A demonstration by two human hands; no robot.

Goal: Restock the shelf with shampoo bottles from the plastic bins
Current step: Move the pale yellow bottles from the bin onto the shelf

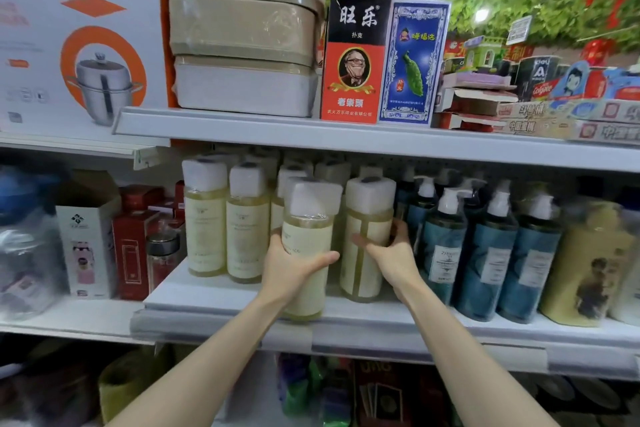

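OK, front shampoo bottle: pale yellow, white wrapped cap, roughly upright at the front edge of the middle shelf. Its base is right at the lip, and I cannot tell whether it rests on the board or hangs just over it. The left hand grasps it around the lower body, with the thumb across the front and the fingers curled behind.

The second shampoo bottle is the same kind and stands on the shelf just beside the first, on its right and a bit further back. The right hand clasps it from the right side, thumb laid across the label, fingers wrapped round the far side.

To the left, 2 more pale bottles stand in the front row, touching each other, with more of the same capped tops packed in rows behind.

Right of the right hand are blue pump bottles, at least 3 in front and others behind. Past them stands a yellow bottle with a printed figure.

On the neighbouring shelf to the left are a white carton and red boxes.

On the upper shelf, stacked beige containers sit beside a red-and-black card box, with a blue box touching it. Toothpaste cartons lie further right. A steamer pot box is at far left.
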